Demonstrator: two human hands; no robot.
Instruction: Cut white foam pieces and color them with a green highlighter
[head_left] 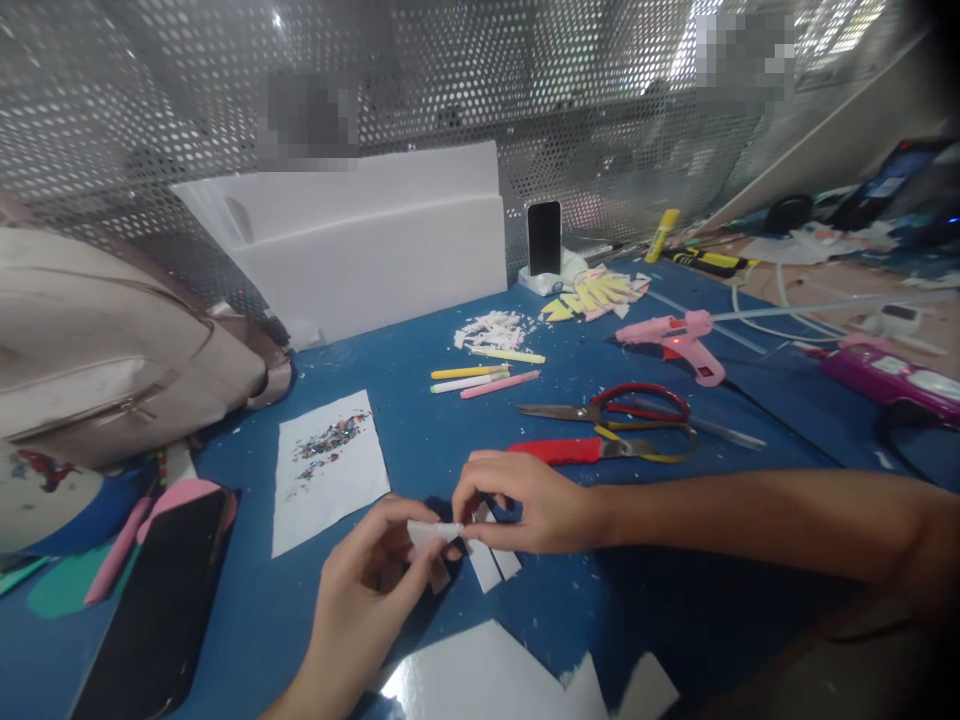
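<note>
White glossy sheet (472,675) nearest me, cut off by the bottom of view, one corner aimed away from me. Blue tabletop (247,610) shows left of it, as far as the black phone (154,600), and again to the right of the strips, below my forearm.

Small white piece (426,534) sits beyond the sheet, between my two hands. Left hand (371,575): thumb and fingers closed on its broad end. Right hand (529,500): thumb and forefinger brought together at its narrow end, pinching the tip. Long axis runs left to right, taper pointing right. Cannot tell whether its underside touches the table.

White strips (486,568) lie partly under my right fingers, side by side, slanting from far left to near right.

Room is tight on the far side: flecked paper (300,520) just off my left fingertips, red handle (559,452) just past my right knuckles. Farther: scissors (637,403), markers (499,384), pink glue gun (675,340). White boards (375,260) stand at the back.
</note>
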